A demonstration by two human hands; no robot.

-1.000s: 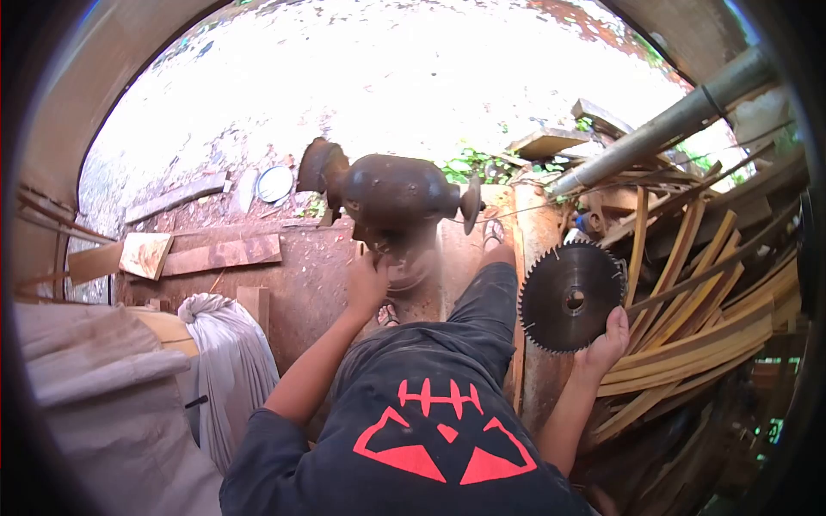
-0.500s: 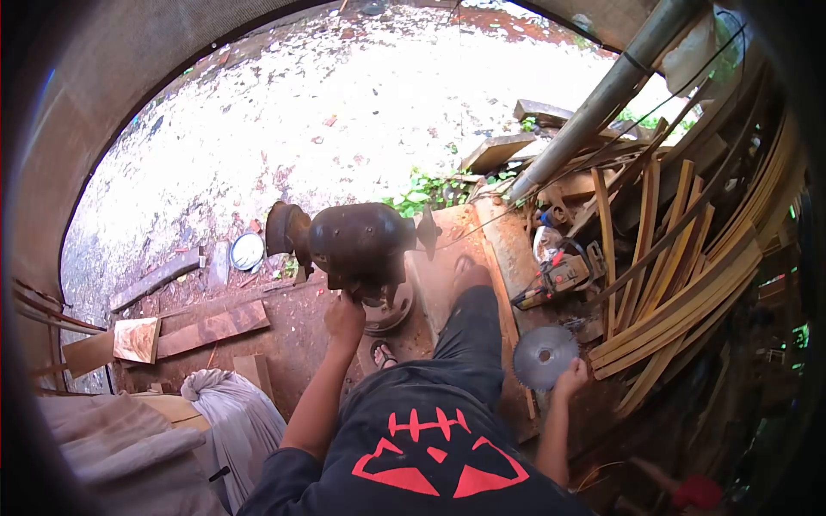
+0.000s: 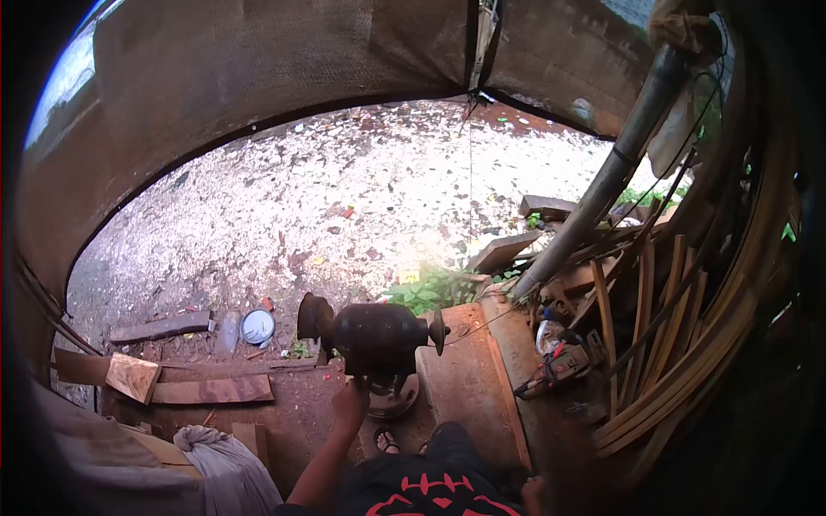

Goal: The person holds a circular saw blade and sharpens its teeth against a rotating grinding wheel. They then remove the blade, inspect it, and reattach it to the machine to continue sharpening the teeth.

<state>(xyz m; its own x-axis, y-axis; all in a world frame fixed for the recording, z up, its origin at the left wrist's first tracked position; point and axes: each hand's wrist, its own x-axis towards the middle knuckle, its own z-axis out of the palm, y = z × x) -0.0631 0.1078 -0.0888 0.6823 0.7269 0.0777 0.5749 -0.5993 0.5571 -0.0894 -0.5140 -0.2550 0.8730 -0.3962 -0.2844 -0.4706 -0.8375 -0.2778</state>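
A dark, rounded bench machine [image 3: 374, 337] stands on a round base, with a wide wheel on its left end and a pointed, flanged end on its right. My left hand [image 3: 351, 404] is closed at its underside, just left of the base; what the fingers hold is hidden. Low in the picture, in shadow beside my shirt [image 3: 440, 499], is my right hand [image 3: 533, 492]. Its fingers are too dark to read, and no saw blade shows in it.
A chainsaw [image 3: 564, 361] lies to the right, beside long curved wooden strips [image 3: 688, 378]. Planks [image 3: 213, 390], a round white-topped container [image 3: 257, 328] and a grey cloth [image 3: 225, 469] are on the left. A slanting pole [image 3: 594, 185] rises at the right.
The view has tilted up, so the machine and both hands sit lower. The round saw blade that my right hand held has left the view. My left hand is still at the machine.
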